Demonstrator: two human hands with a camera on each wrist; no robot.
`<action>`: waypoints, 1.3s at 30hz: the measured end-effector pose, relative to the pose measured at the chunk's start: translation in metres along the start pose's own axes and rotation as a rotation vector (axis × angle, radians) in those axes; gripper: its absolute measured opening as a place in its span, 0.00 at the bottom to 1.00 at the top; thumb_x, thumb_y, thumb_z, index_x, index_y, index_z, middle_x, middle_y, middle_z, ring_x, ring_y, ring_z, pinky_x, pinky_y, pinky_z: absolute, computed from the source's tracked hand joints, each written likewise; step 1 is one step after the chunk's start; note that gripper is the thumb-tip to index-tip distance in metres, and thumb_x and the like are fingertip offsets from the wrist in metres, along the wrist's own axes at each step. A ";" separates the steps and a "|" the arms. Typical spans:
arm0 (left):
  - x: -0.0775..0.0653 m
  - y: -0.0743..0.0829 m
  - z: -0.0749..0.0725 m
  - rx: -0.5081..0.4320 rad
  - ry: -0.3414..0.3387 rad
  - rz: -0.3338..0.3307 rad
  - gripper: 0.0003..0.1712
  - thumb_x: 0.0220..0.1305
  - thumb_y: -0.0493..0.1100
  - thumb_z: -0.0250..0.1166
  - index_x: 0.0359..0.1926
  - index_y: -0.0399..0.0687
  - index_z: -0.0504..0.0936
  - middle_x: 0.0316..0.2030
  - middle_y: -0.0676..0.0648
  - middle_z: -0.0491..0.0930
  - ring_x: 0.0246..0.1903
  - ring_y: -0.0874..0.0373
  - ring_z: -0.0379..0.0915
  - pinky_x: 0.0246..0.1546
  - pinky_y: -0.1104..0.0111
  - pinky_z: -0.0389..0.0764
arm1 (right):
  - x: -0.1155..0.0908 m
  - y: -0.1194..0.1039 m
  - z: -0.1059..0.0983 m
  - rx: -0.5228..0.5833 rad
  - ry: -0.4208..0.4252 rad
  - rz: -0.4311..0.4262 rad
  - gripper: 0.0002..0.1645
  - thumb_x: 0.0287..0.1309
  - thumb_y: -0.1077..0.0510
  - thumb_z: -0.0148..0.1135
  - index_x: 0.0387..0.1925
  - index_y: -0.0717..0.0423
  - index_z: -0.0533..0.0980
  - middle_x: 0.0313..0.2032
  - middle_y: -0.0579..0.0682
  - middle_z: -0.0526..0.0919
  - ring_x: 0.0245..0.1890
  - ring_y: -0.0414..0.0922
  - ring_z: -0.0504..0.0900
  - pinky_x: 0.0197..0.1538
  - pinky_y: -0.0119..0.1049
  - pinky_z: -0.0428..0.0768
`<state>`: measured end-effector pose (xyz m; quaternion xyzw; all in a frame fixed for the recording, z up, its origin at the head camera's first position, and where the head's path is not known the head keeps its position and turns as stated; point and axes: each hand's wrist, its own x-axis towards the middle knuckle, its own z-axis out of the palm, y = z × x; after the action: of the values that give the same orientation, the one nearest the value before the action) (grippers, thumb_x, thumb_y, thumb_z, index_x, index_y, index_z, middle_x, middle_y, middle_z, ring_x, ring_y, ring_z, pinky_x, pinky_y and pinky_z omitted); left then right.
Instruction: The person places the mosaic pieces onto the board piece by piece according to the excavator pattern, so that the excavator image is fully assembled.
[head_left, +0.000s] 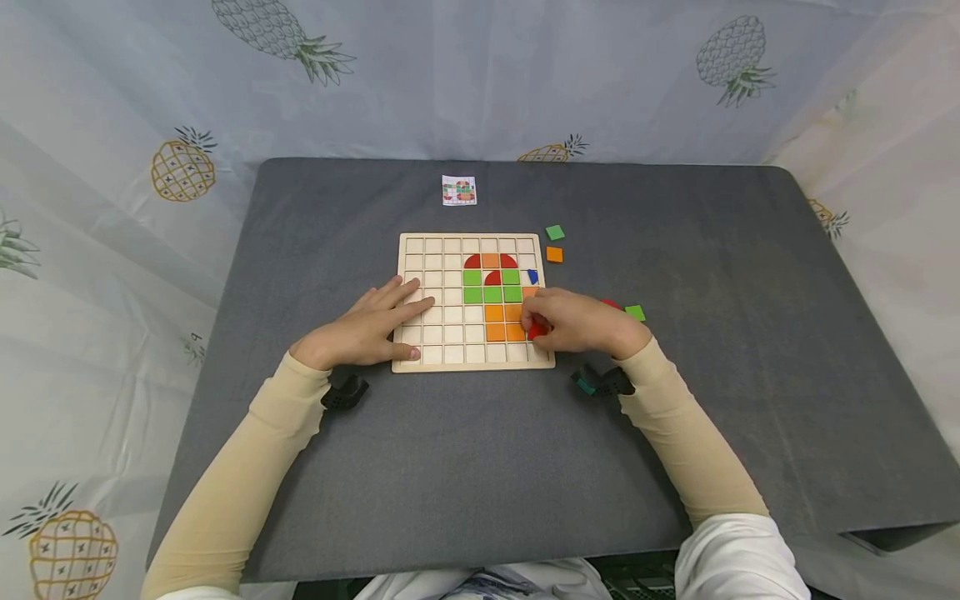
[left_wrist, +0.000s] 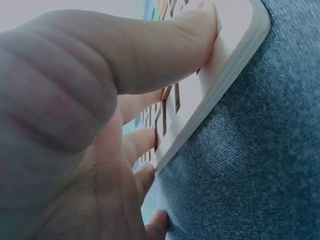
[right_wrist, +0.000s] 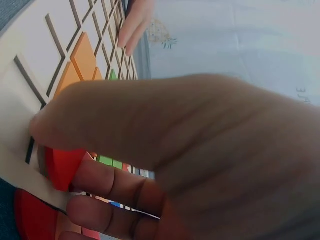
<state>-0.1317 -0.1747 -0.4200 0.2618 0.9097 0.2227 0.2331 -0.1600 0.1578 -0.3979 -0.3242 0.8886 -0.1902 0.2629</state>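
The right hand [head_left: 581, 321] pinches a red piece [head_left: 537, 331] at the right side of the board [head_left: 453, 354]. The left hand [head_left: 362, 327] rests on the board's left side, fingers spread; pressing there should stop wobbles. Laying the piece flat should avoid bumping the board's orange tiles [head_left: 495, 332].

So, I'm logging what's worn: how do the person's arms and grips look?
Plain beige sleeves are worn on both sides, with white sleeves above. The left wrist camera and right wrist camera are black, the right one showing a teal patch. Left grip and right grip wear no gloves.
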 end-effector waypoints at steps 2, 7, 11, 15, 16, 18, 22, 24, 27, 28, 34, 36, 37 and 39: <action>0.000 0.000 0.000 -0.001 0.000 0.000 0.46 0.66 0.51 0.69 0.79 0.49 0.58 0.81 0.37 0.42 0.81 0.37 0.29 0.77 0.36 0.38 | 0.000 -0.001 0.001 -0.020 0.000 0.012 0.07 0.57 0.64 0.68 0.35 0.52 0.78 0.33 0.49 0.73 0.35 0.45 0.71 0.36 0.35 0.71; -0.001 0.001 -0.001 0.001 -0.001 0.002 0.46 0.66 0.51 0.68 0.79 0.49 0.58 0.81 0.37 0.42 0.81 0.37 0.29 0.76 0.36 0.38 | -0.001 -0.003 0.002 -0.055 -0.004 0.033 0.07 0.57 0.63 0.67 0.36 0.51 0.78 0.35 0.49 0.75 0.38 0.46 0.70 0.38 0.36 0.71; -0.001 0.001 -0.001 0.000 -0.001 0.003 0.46 0.66 0.51 0.68 0.79 0.49 0.57 0.81 0.37 0.41 0.81 0.37 0.29 0.77 0.36 0.38 | -0.001 -0.004 0.001 -0.079 0.004 0.039 0.08 0.56 0.64 0.67 0.38 0.51 0.80 0.36 0.49 0.75 0.40 0.47 0.70 0.40 0.37 0.71; -0.001 0.001 -0.001 0.000 -0.001 0.006 0.46 0.67 0.51 0.68 0.79 0.49 0.57 0.81 0.37 0.41 0.81 0.37 0.29 0.76 0.36 0.38 | -0.001 -0.004 0.000 -0.086 0.025 0.042 0.10 0.56 0.66 0.66 0.40 0.54 0.81 0.36 0.49 0.77 0.40 0.47 0.70 0.41 0.37 0.71; -0.001 0.000 -0.001 0.000 -0.002 0.006 0.46 0.67 0.51 0.68 0.79 0.49 0.57 0.81 0.37 0.41 0.81 0.37 0.29 0.76 0.36 0.38 | -0.001 -0.004 0.000 -0.084 0.029 0.044 0.10 0.56 0.66 0.66 0.41 0.54 0.81 0.35 0.50 0.77 0.40 0.47 0.70 0.41 0.37 0.72; 0.000 0.000 0.000 0.002 -0.002 0.007 0.46 0.67 0.51 0.68 0.79 0.49 0.57 0.81 0.37 0.42 0.81 0.37 0.29 0.76 0.36 0.38 | 0.000 -0.004 0.000 -0.080 0.034 0.043 0.11 0.56 0.67 0.66 0.41 0.55 0.81 0.35 0.50 0.78 0.38 0.47 0.71 0.40 0.37 0.73; 0.000 -0.001 0.000 0.005 -0.001 0.009 0.46 0.67 0.51 0.68 0.79 0.49 0.57 0.81 0.37 0.42 0.81 0.37 0.29 0.76 0.36 0.38 | 0.000 -0.003 -0.002 -0.065 0.043 0.034 0.11 0.56 0.68 0.66 0.42 0.57 0.81 0.34 0.49 0.79 0.37 0.46 0.73 0.39 0.36 0.74; 0.000 -0.001 0.000 0.006 0.000 0.011 0.46 0.67 0.51 0.68 0.79 0.49 0.57 0.81 0.37 0.42 0.81 0.37 0.29 0.76 0.36 0.38 | -0.001 -0.002 -0.004 -0.060 0.058 0.032 0.10 0.57 0.67 0.64 0.42 0.57 0.81 0.35 0.50 0.80 0.36 0.46 0.73 0.38 0.36 0.74; 0.000 0.000 0.000 0.007 0.000 0.012 0.46 0.66 0.52 0.68 0.79 0.49 0.57 0.81 0.37 0.42 0.81 0.37 0.29 0.76 0.36 0.38 | -0.004 0.002 -0.008 -0.060 0.112 0.071 0.10 0.62 0.65 0.61 0.45 0.57 0.81 0.38 0.51 0.82 0.37 0.46 0.74 0.38 0.36 0.75; 0.000 -0.001 0.000 0.007 0.000 0.011 0.46 0.66 0.52 0.68 0.79 0.49 0.57 0.81 0.38 0.42 0.81 0.38 0.29 0.76 0.36 0.38 | -0.005 0.003 -0.009 -0.054 0.137 0.092 0.11 0.64 0.64 0.59 0.46 0.57 0.81 0.41 0.51 0.83 0.38 0.46 0.73 0.37 0.37 0.75; 0.001 -0.002 0.001 0.007 -0.004 0.002 0.47 0.66 0.52 0.69 0.79 0.50 0.57 0.81 0.38 0.41 0.81 0.39 0.28 0.77 0.37 0.38 | -0.011 0.013 -0.021 -0.055 0.292 0.174 0.13 0.69 0.60 0.59 0.51 0.59 0.80 0.46 0.54 0.82 0.44 0.50 0.75 0.44 0.45 0.81; 0.001 -0.002 0.001 0.008 -0.004 0.000 0.47 0.66 0.52 0.69 0.79 0.50 0.57 0.81 0.39 0.41 0.81 0.39 0.28 0.77 0.37 0.38 | -0.011 0.019 -0.022 -0.061 0.307 0.187 0.14 0.69 0.59 0.59 0.53 0.59 0.80 0.47 0.56 0.81 0.46 0.51 0.76 0.48 0.47 0.81; 0.001 -0.001 0.001 0.009 -0.004 0.000 0.47 0.66 0.52 0.69 0.79 0.50 0.57 0.81 0.38 0.41 0.81 0.39 0.28 0.77 0.37 0.38 | -0.012 0.022 -0.023 -0.064 0.306 0.190 0.14 0.70 0.60 0.59 0.53 0.59 0.80 0.47 0.56 0.82 0.47 0.51 0.76 0.49 0.48 0.81; 0.000 -0.001 0.001 0.009 -0.004 -0.004 0.47 0.65 0.51 0.69 0.79 0.50 0.57 0.81 0.39 0.41 0.81 0.39 0.28 0.77 0.37 0.38 | -0.011 0.026 -0.023 -0.070 0.290 0.200 0.15 0.69 0.60 0.59 0.54 0.59 0.80 0.48 0.57 0.82 0.47 0.51 0.76 0.50 0.49 0.81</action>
<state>-0.1315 -0.1751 -0.4217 0.2616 0.9107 0.2176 0.2342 -0.1784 0.1881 -0.3894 -0.2123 0.9511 -0.1768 0.1383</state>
